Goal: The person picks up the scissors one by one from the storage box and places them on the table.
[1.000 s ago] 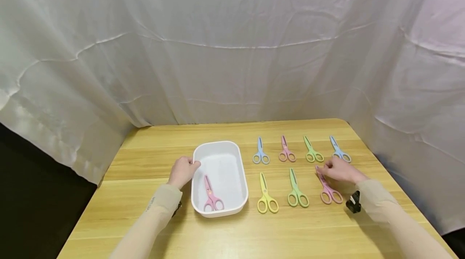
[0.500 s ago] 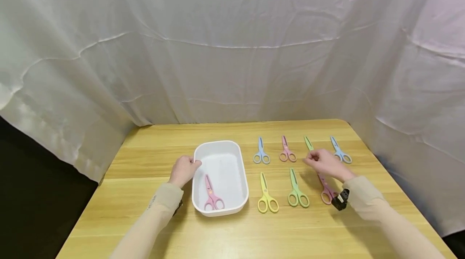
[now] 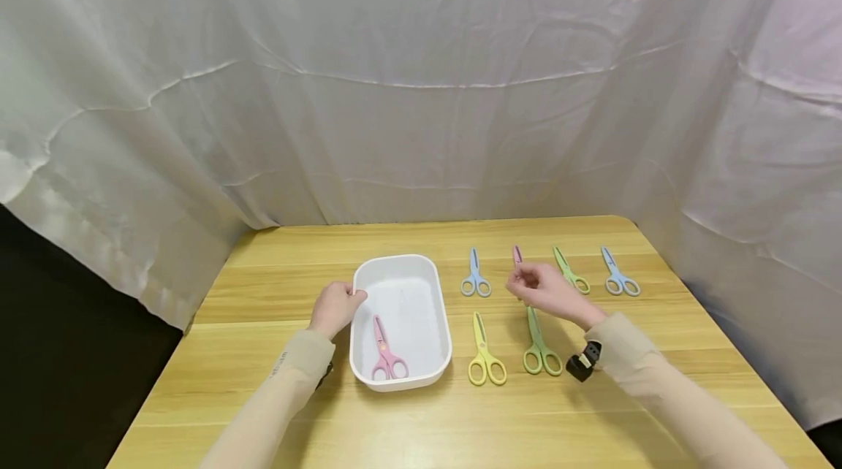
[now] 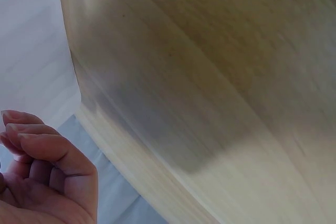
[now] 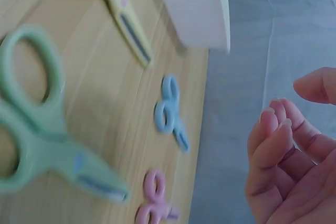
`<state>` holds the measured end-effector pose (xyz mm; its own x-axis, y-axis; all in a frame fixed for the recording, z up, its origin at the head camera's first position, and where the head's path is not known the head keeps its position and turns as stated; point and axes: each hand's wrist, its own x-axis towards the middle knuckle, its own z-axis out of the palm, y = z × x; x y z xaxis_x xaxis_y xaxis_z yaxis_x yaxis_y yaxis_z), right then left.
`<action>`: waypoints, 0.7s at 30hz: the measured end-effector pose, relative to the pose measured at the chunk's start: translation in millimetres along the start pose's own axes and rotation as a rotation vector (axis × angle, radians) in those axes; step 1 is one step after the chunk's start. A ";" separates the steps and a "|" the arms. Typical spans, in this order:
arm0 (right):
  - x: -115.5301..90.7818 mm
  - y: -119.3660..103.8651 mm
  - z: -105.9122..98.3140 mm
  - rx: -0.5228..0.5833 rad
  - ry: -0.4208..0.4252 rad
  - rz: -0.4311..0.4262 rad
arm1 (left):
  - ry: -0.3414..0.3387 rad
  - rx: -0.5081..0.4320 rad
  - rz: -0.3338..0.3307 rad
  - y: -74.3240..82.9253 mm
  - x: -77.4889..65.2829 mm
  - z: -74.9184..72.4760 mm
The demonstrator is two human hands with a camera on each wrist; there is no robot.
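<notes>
My left hand [image 3: 334, 308] grips the left rim of a white plastic tray [image 3: 446, 341], thumb over the edge. In the left wrist view its curled fingers show beside the tray's pale wall [image 4: 31, 40]. Pink scissors [image 3: 383, 352] lie inside the tray. My right hand [image 3: 552, 292] hovers over the table, fingers loosely curled around nothing; the right wrist view shows its thumb [image 5: 317, 85] apart from the fingers. Below it are green scissors [image 3: 536, 345], and behind it pink scissors [image 3: 517, 255], partly covered. My right forearm hides most of the front-row pink scissors.
Yellow scissors [image 3: 484, 359] lie right of the tray. In the back row are blue scissors [image 3: 474, 279], green scissors [image 3: 567, 269] and, far right, another blue pair [image 3: 615, 275]. A grey-white curtain [image 3: 421, 126] surrounds the wooden table [image 3: 421, 429].
My right hand has risen off the front-row pink scissors, leaving them on the table, and moved left past the back green pair. The left hand and tray stay in place.
</notes>
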<state>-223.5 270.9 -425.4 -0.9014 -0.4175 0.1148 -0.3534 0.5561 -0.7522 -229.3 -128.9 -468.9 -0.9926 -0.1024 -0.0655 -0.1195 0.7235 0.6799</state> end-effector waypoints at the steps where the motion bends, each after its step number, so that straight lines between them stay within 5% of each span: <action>1: 1.7 -3.1 3.0 0.000 0.000 -0.008 | 0.000 0.003 0.001 -0.4 0.2 0.2; 7: 13.0 -21.5 22.5 0.033 -0.023 -0.038 | 0.004 0.023 -0.001 -1.8 2.2 1.8; 15: 25.8 -36.8 46.6 0.311 -0.099 0.026 | 0.005 0.022 -0.007 -2.0 3.0 2.1; 21: 31.7 -49.4 68.4 0.373 -0.130 0.015 | 0.005 0.013 -0.002 -2.5 3.3 2.1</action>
<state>-217.5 181.0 -428.9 -0.8582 -0.5120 0.0373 -0.2041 0.2737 -0.9399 -232.3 -129.6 -472.4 -0.9923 -0.1069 -0.0633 -0.1216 0.7324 0.6700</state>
